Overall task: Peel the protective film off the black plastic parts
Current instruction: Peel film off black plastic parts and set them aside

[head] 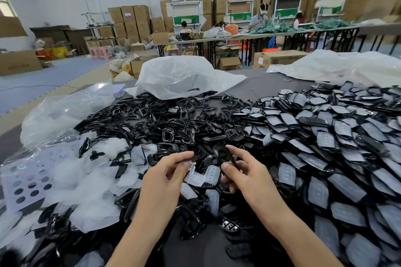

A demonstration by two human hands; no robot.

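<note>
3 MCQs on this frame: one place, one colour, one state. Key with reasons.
1. The filmed parts lie mostly:
A) at left
B) at right
C) on the floor

2. The film heap looks:
A) green
B) whitish
C) red

3. The right hand:
A) lies flat on the table
B) grips a black part
C) holds a box

Key:
1 B: the film-covered pieces spread out to the right of the right hand.
2 B: the loose sheets at left are pale and translucent.
3 B: its fingers curl round the black part, while the left hand appears to pinch the film hanging between the two hands.
</note>
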